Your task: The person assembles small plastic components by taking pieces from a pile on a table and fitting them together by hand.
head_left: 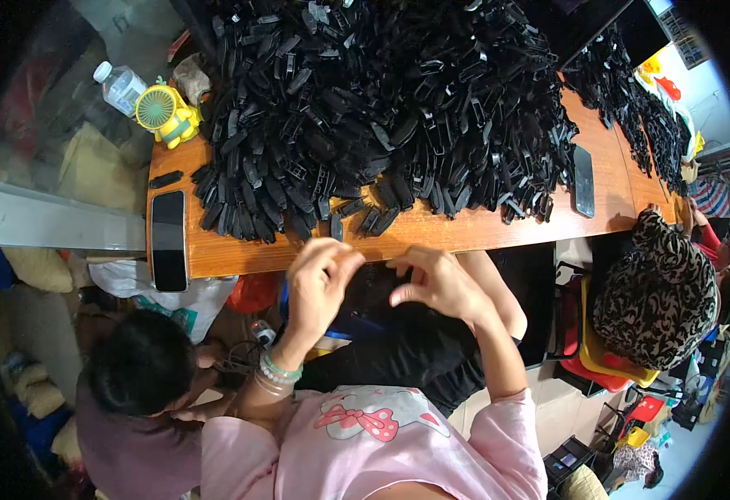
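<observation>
My left hand (319, 279) is raised just in front of the table's near edge, its fingers curled in toward the thumb. Whatever it may hold is hidden or too small to name. To its right, my right hand (440, 285) hovers over my lap with thumb and fingers apart and nothing visible between them. A gap separates the two hands. Beyond them, a large heap of small black plastic clip-like parts (323, 125) covers much of the wooden table (265, 260). A few loose black parts (379, 221) lie at the heap's front, closest to my hands.
A phone (169, 242) lies at the table's left corner; a dark flat device (582, 182) is at the right. A yellow handheld fan (165, 115) and a plastic bottle (121, 87) stand back left. One person (140, 367) sits low at my left, another (657, 292) at the right.
</observation>
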Demonstrator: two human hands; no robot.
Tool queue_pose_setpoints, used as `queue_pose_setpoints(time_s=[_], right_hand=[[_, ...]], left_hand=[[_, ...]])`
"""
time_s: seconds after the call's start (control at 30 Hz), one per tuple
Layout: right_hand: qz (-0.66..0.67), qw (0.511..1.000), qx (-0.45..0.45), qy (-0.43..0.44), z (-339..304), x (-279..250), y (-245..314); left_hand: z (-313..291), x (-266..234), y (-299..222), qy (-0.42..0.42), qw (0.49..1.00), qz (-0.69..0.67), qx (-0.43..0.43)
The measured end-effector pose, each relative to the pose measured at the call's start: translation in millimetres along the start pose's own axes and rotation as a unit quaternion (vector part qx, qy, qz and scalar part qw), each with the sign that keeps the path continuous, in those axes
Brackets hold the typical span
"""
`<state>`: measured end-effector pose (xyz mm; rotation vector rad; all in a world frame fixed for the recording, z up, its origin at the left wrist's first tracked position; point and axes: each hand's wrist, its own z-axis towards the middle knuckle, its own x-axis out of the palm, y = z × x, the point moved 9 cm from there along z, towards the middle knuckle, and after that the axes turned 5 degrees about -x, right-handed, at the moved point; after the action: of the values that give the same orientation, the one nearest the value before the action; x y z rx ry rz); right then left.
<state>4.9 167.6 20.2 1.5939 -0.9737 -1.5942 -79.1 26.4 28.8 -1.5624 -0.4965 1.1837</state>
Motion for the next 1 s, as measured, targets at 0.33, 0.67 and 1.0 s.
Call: queue_pose_setpoints(time_s=[0.33,0.67,1.0], right_hand=[[-0.404,0.878,-0.099,-0.237,89.9,-33.9,34.0],[-0.386,0.871,0.005,-0.302,88.2,-118.0,-1.0],[-0.273,0.902,0.053,-0.33,54.6,-120.5,-8.2]], left_hand=[[27.6,12.6,13.9,-0.015,0.97,0.237,0.046],[11.9,5.4,17.1,-0.035,0.997,0.047,0.04],[-2.7,18.0,23.7,-0.002,0.999,-0.046,0.003]])
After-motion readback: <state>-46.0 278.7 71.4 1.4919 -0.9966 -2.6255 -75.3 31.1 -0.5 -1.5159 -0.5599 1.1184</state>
